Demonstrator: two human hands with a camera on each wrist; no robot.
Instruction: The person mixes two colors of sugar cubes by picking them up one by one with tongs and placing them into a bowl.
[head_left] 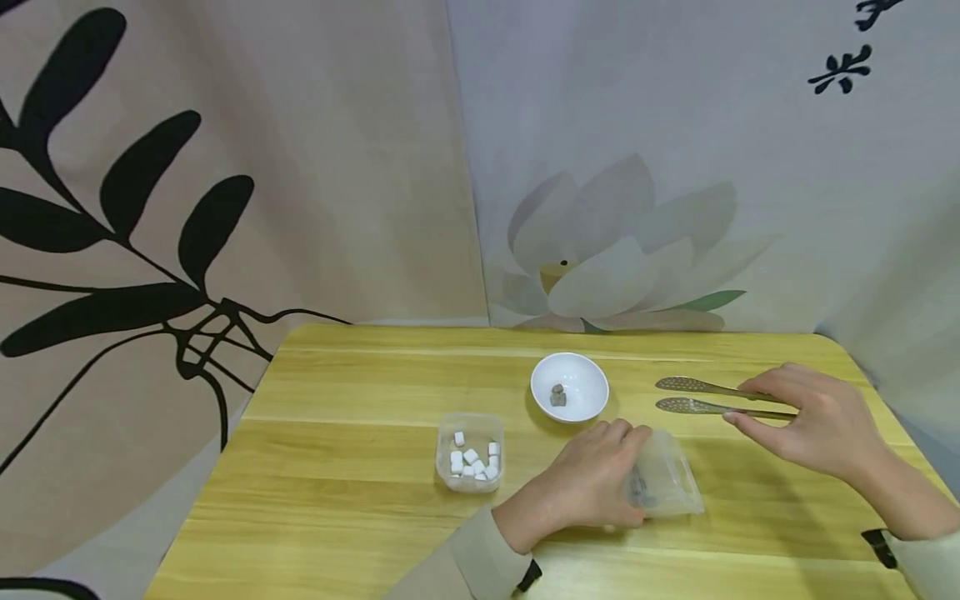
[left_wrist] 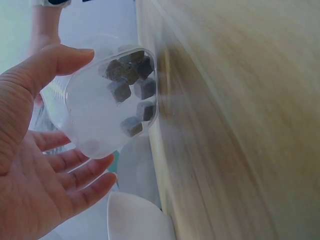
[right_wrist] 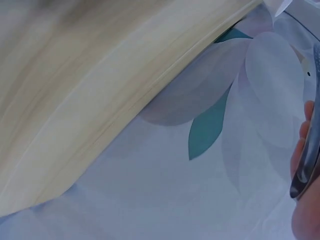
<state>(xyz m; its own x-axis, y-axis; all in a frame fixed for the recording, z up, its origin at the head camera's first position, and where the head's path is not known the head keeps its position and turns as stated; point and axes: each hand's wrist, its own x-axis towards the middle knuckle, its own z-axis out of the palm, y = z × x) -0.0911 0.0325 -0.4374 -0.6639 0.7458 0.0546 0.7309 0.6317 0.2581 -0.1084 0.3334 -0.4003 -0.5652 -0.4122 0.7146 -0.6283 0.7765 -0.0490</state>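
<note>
My left hand (head_left: pixel 588 479) holds a clear plastic container (head_left: pixel 670 475) at its left side, thumb on one side and fingers on the other. Several grey-brown cubes (left_wrist: pixel 120 90) show through its wall, gathered at the table side, in the left wrist view. Metal tongs (head_left: pixel 693 406) with perforated tips are in my right hand (head_left: pixel 821 425), held between thumb and fingers. Their two arms stand apart, pointing left, with nothing between the tips. Just beyond my left hand is a white bowl (head_left: pixel 592 387) with a few grey-brown cubes (head_left: pixel 558 396) inside.
A second clear container (head_left: pixel 471 421) with several white cubes (head_left: pixel 471 456) stands left of my left hand. Everything rests on a wooden table (head_left: pixel 360 392), its far edge against a patterned curtain (head_left: pixel 360 167).
</note>
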